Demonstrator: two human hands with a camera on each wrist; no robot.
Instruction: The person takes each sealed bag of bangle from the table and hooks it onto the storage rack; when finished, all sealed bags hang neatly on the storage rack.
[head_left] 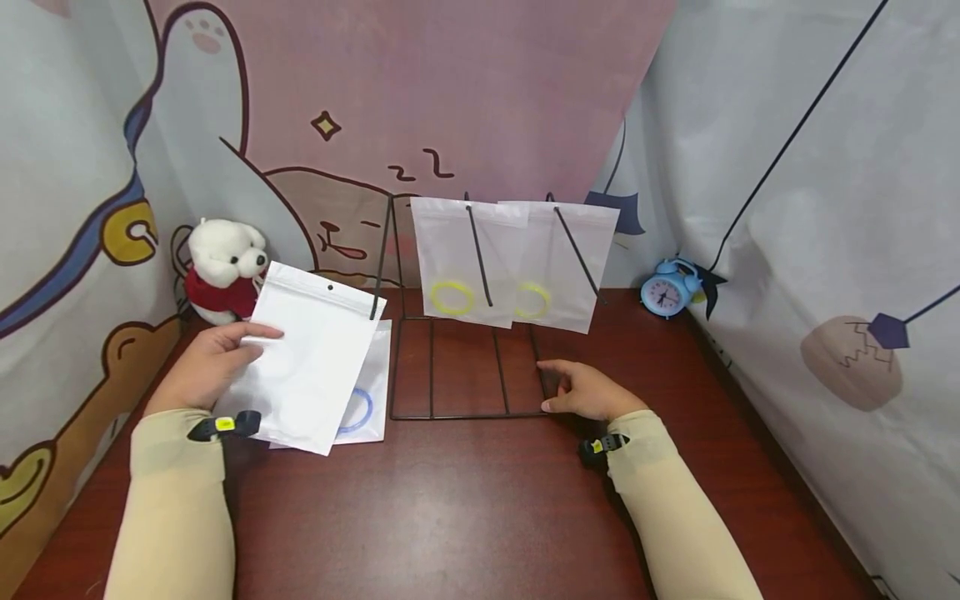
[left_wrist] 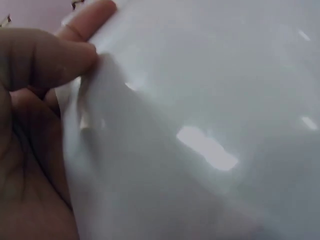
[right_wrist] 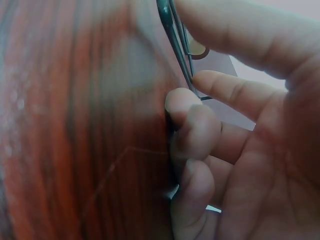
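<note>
My left hand [head_left: 206, 367] pinches the left edge of a white zip bag [head_left: 307, 358] between thumb and fingers; the bag is tilted, with a small hole in its top strip. In the left wrist view the glossy bag [left_wrist: 200, 115] fills most of the picture. Partly beneath it lies another bag [head_left: 378, 367] with a blue ring [head_left: 356, 411]. A black wire rack [head_left: 467, 417] stands in the middle, and its left hook passes before the held bag's upper right corner. My right hand [head_left: 588, 392] holds the right side of the rack's base, thumb and index finger on the wire.
Two translucent bags, one on the left [head_left: 450, 242] and one on the right [head_left: 577, 250], hang from rack hooks with yellow rings inside. Behind my left hand sits a white plush bear [head_left: 225, 258]. A blue alarm clock [head_left: 667, 287] stands at the back right.
</note>
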